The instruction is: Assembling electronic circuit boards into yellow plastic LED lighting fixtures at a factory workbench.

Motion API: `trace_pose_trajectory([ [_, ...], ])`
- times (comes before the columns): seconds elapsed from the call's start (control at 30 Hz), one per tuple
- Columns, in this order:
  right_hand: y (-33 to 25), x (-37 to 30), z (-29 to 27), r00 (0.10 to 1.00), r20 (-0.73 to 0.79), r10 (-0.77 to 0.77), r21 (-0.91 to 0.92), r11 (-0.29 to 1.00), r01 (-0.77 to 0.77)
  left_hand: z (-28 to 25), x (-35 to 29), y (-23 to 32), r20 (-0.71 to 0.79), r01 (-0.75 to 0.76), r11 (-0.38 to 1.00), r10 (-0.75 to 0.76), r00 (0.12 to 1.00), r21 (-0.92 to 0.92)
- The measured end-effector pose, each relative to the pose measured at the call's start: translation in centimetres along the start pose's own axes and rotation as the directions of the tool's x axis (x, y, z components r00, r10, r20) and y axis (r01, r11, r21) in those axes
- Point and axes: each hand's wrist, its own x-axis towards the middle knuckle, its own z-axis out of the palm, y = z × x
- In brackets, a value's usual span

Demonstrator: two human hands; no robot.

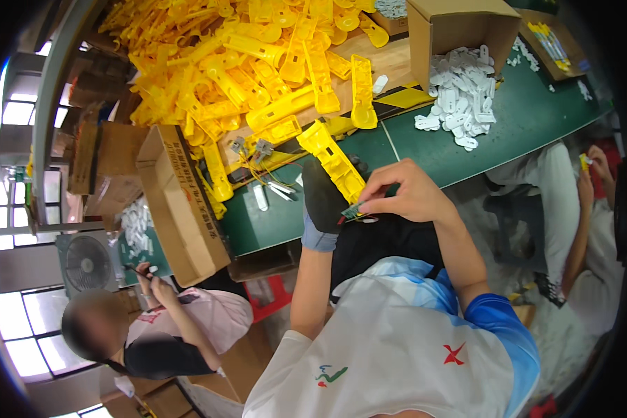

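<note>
My left hand (322, 200), in a dark grey work glove, is closed around a long yellow plastic shell (333, 160). The shell's hollow side with its inner ribs faces up, and it slants from upper left to lower right. At its near end, my bare right hand (412, 196) pinches a small green circuit board (352, 210) between thumb and fingertips. Thin wires, one red, hang by the board. Whether the board touches the shell I cannot tell. Just left of the shell, some small grey parts with wires (261, 149) lie on the table.
A large heap of yellow shells (258, 70) covers the back left. White plastic pieces (461, 94) spill from a cardboard box (460, 28) on the green table (421, 150). An open carton (181, 205) stands at left. Co-workers sit left (188, 313) and right (585, 209).
</note>
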Motion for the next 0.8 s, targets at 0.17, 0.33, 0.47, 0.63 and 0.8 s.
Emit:
trace_pose_trajectory([
  [0.17, -1.1, 1.0, 1.4, 0.99, 0.088, 0.114, -0.112, 0.988, -0.104, 2.1, -0.9, -4.6, 0.079, 0.114, 0.162, -0.208, 0.975, -0.98],
  [0.33, 1.2, 3.7, 1.5, 0.973, -0.215, 0.086, -0.147, 0.982, -0.119, 2.9, -1.6, -5.0, 0.118, 0.161, 0.155, -0.255, 0.96, -0.975],
  [0.47, 2.4, 5.0, 0.8, 0.969, -0.202, 0.146, -0.183, 0.966, -0.183, 2.9, -1.5, -4.0, 0.085, 0.148, 0.178, -0.321, 0.943, -0.973],
  [0.63, 4.5, 4.8, 0.7, 0.962, -0.233, 0.146, -0.06, 0.985, -0.164, 2.4, -1.6, -3.7, 0.069, 0.159, 0.273, -0.311, 0.948, -0.949],
  [0.8, 4.8, 4.8, 0.6, 0.953, -0.289, 0.09, -0.052, 0.993, -0.11, 2.4, -1.5, -2.8, 0.058, 0.159, 0.281, -0.335, 0.94, -0.946],
])
